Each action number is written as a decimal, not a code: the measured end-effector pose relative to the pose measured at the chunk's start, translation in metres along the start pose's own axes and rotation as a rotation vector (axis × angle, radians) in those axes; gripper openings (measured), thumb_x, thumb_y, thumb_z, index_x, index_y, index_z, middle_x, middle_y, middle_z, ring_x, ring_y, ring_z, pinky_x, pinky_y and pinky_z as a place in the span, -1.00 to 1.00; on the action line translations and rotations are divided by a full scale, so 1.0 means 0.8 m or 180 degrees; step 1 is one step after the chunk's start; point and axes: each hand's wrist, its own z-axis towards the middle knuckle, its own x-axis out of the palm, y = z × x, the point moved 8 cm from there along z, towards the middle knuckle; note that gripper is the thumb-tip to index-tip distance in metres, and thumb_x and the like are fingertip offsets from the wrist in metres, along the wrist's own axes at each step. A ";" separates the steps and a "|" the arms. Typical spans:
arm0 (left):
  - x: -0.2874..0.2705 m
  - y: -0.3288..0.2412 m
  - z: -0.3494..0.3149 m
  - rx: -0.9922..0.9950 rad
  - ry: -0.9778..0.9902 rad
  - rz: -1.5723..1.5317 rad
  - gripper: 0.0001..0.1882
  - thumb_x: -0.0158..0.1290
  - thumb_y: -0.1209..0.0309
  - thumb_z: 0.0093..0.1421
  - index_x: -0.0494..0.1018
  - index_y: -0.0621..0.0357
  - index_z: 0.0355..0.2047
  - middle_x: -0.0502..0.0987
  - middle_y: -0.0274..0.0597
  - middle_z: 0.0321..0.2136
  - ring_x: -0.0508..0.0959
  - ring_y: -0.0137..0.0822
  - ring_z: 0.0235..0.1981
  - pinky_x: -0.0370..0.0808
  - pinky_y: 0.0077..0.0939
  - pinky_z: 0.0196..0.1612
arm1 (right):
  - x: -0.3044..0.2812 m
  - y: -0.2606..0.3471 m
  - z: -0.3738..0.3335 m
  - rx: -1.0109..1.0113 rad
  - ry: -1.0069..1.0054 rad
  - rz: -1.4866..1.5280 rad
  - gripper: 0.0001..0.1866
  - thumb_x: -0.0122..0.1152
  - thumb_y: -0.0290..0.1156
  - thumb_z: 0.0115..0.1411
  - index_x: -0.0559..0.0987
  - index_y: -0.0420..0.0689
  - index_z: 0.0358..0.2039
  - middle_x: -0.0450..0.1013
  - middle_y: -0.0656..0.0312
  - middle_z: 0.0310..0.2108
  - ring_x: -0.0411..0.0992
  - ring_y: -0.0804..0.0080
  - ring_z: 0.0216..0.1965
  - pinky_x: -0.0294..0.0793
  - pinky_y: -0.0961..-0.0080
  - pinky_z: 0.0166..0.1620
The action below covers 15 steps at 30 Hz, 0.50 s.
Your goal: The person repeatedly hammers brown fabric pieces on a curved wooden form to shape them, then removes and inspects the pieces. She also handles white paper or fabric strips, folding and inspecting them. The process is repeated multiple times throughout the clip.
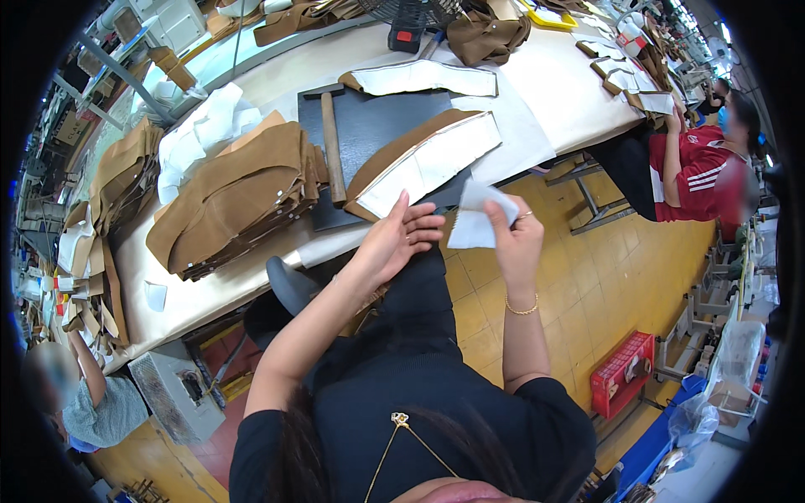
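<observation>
My right hand [516, 239] pinches a small folded white sheet with a zigzag edge [472, 228] between thumb and fingers, off the table's front edge. Whether it is paper or cloth, I cannot tell. My left hand [401, 236] is open, palm turned toward the sheet, fingers apart and holding nothing. Just beyond it lies a curved brown panel with a white backing [436, 159], partly on a black board [381, 117]. A second white-backed panel [428, 78] rests farther back. A hammer with a wooden handle [332, 147] lies along the board's left side.
Stacked brown panels [239, 193] stand left of the board, with crumpled white pieces [201, 138] behind. A black fan [411, 12] is at the back. Co-workers sit at right [692, 168] and lower left [105, 407]. A red crate [622, 373] stands on the right.
</observation>
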 end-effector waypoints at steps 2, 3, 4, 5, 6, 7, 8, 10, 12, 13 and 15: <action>0.007 0.019 0.046 -0.0169 -0.0094 -0.0864 -0.48 -0.18 -0.06 0.44 0.40 0.17 0.02 0.55 -0.08 -0.06 0.56 -0.20 -0.04 0.48 -0.32 0.00 | -0.028 -0.013 0.007 0.0202 -0.0314 0.0225 -0.77 0.34 -0.37 0.26 0.61 -0.30 -0.21 0.52 0.34 -0.41 0.41 0.66 -0.36 0.41 0.65 -0.30; 0.013 0.028 0.066 -0.0180 -0.0168 -0.1157 -0.51 -0.11 -0.03 0.42 0.40 0.17 -0.02 0.55 -0.07 -0.06 0.56 -0.18 -0.03 0.48 -0.28 0.02 | -0.038 -0.022 0.008 0.0144 -0.0385 0.0270 -0.75 0.34 -0.36 0.26 0.60 -0.30 -0.19 0.51 0.36 -0.39 0.39 0.68 -0.35 0.40 0.66 -0.29; 0.021 0.032 0.081 -0.0094 -0.0291 -0.1469 -0.53 -0.07 0.00 0.41 0.41 0.19 -0.02 0.56 -0.07 -0.06 0.57 -0.19 -0.04 0.48 -0.25 0.03 | -0.046 -0.028 0.009 0.0078 -0.0449 0.0323 -0.74 0.34 -0.36 0.27 0.60 -0.30 -0.17 0.50 0.38 -0.38 0.37 0.69 -0.33 0.39 0.68 -0.28; 0.028 0.037 0.094 -0.0007 -0.0415 -0.1783 -0.55 -0.03 0.04 0.39 0.42 0.21 -0.03 0.56 -0.07 -0.06 0.57 -0.20 -0.05 0.48 -0.23 0.04 | -0.052 -0.033 0.009 0.0055 -0.0454 0.0260 -0.74 0.34 -0.36 0.26 0.60 -0.30 -0.17 0.50 0.37 -0.36 0.37 0.69 -0.33 0.38 0.68 -0.27; 0.029 0.042 0.104 0.0077 -0.0535 -0.2090 -0.56 0.01 0.07 0.38 0.44 0.23 -0.04 0.56 -0.06 -0.06 0.57 -0.21 -0.07 0.48 -0.20 0.06 | -0.057 -0.035 0.008 0.0032 -0.0465 0.0198 -0.74 0.34 -0.37 0.26 0.59 -0.30 -0.16 0.49 0.37 -0.35 0.37 0.69 -0.32 0.38 0.69 -0.27; 0.025 0.044 0.113 0.0164 -0.0587 -0.2190 -0.58 0.04 0.09 0.37 0.44 0.22 -0.05 0.57 -0.08 -0.08 0.58 -0.23 -0.07 0.48 -0.21 0.05 | -0.062 -0.037 0.008 0.0010 -0.0477 0.0135 -0.74 0.34 -0.37 0.26 0.59 -0.30 -0.16 0.48 0.37 -0.33 0.36 0.69 -0.32 0.37 0.69 -0.26; 0.020 0.046 0.120 0.0250 -0.0640 -0.2289 -0.60 0.06 0.10 0.36 0.45 0.22 -0.07 0.58 -0.10 -0.10 0.58 -0.25 -0.08 0.48 -0.23 0.05 | -0.065 -0.039 0.008 0.0025 -0.0528 0.0269 -0.75 0.34 -0.38 0.26 0.59 -0.30 -0.17 0.47 0.36 -0.33 0.36 0.69 -0.32 0.37 0.69 -0.27; 0.018 0.046 0.125 0.0368 -0.0940 -0.2377 -0.68 0.12 0.17 0.33 0.50 0.19 -0.15 0.59 -0.23 -0.24 0.60 -0.35 -0.18 0.49 -0.32 -0.02 | -0.067 -0.033 0.007 0.0071 -0.0638 0.0523 -0.77 0.35 -0.39 0.25 0.60 -0.30 -0.20 0.45 0.35 -0.32 0.34 0.68 -0.32 0.35 0.69 -0.28; 0.020 0.031 0.132 0.0508 -0.0748 -0.2208 -0.73 0.14 0.21 0.32 0.52 0.17 -0.19 0.58 -0.28 -0.30 0.59 -0.39 -0.25 0.49 -0.35 -0.07 | -0.077 -0.042 0.006 0.0029 -0.0558 0.0298 -0.79 0.34 -0.41 0.25 0.61 -0.30 -0.22 0.45 0.34 -0.32 0.35 0.67 -0.32 0.37 0.68 -0.26; 0.020 0.021 0.134 0.0590 -0.0655 -0.2117 -0.75 0.16 0.23 0.31 0.54 0.16 -0.21 0.57 -0.31 -0.33 0.58 -0.41 -0.29 0.50 -0.37 -0.10 | -0.080 -0.045 0.007 0.0004 -0.0512 0.0197 -0.81 0.34 -0.42 0.25 0.61 -0.30 -0.23 0.45 0.34 -0.32 0.36 0.66 -0.32 0.37 0.68 -0.25; 0.021 -0.010 0.145 0.0898 -0.0277 -0.1757 -0.83 0.18 0.31 0.29 0.55 0.13 -0.22 0.57 -0.33 -0.35 0.58 -0.40 -0.31 0.50 -0.42 -0.14 | -0.086 -0.051 0.009 0.0030 -0.0602 0.0329 -0.82 0.35 -0.43 0.24 0.62 -0.29 -0.25 0.47 0.33 -0.30 0.38 0.66 -0.29 0.39 0.68 -0.22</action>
